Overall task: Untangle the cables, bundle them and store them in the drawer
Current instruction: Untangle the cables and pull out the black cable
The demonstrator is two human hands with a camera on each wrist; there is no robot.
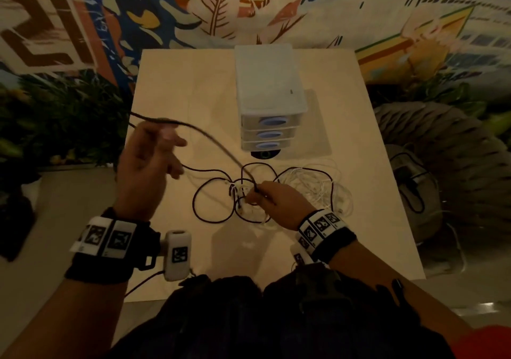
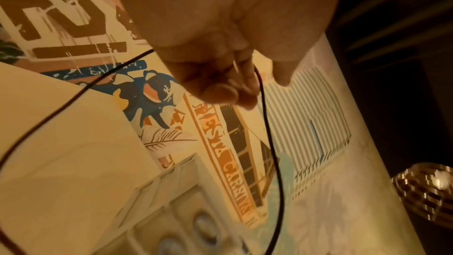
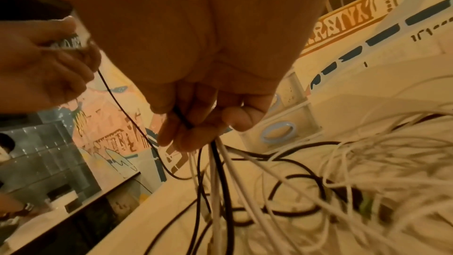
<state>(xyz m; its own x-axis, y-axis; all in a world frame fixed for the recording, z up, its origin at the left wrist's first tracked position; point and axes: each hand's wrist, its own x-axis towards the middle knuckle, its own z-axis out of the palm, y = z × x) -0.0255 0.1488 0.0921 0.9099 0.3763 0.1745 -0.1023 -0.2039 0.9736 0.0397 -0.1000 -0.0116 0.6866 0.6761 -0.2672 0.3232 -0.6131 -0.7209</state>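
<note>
Black cable (image 1: 210,140) taut between hands, white cables (image 1: 312,184) tangled

From my feed, the worktop (image 1: 193,87) is a pale wooden square under dim, warm yellowish light. Behind it I see a wall mural (image 1: 166,13) running across the whole far side: blue and orange shapes, a brown feather-like leaf, large brown block lettering at the left and a row of dark blue dashes curving along the upper right. Dark green foliage (image 1: 63,115) sits low to the left of the worktop. To the right I make out a grey ribbed mass (image 1: 431,148), possibly a seat or cushion; I cannot tell. The floor (image 1: 69,192) is pale grey and smooth, with a glossy patch at the lower right.
</note>
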